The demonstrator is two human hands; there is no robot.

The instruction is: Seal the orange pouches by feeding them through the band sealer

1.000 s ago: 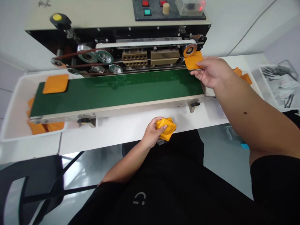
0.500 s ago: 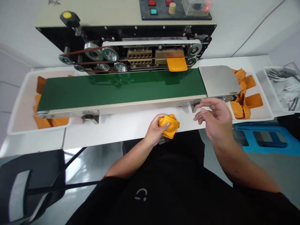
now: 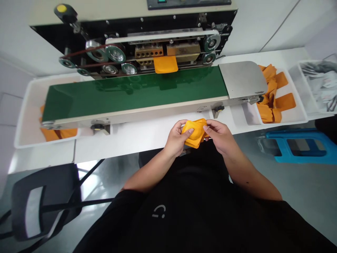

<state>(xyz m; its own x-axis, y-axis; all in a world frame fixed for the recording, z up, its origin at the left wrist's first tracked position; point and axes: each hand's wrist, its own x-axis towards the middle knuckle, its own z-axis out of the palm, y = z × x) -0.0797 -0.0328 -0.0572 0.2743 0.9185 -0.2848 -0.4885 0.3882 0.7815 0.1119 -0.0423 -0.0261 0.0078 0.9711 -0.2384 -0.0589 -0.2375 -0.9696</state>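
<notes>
My left hand point(image 3: 177, 140) grips a small stack of orange pouches point(image 3: 195, 133) at the front edge of the white table. My right hand point(image 3: 220, 135) pinches the right side of the same stack with its fingers closed on it. Behind them runs the green conveyor belt point(image 3: 131, 93) of a band sealer machine point(image 3: 147, 49). One orange pouch point(image 3: 165, 64) rides under the sealing blocks at the middle of the machine.
A white tray point(image 3: 297, 117) at the right holds several loose orange pouches point(image 3: 273, 102). Another white tray point(image 3: 23, 133) at the belt's left end holds sealed orange pouches point(image 3: 56, 133). A blue stool point(image 3: 297, 149) stands at right, a black chair point(image 3: 39, 207) at lower left.
My right hand let go of a pouch at the machine's intake, came back and closed on the stack in my left hand. The fed pouch travelled leftward along the sealer.
</notes>
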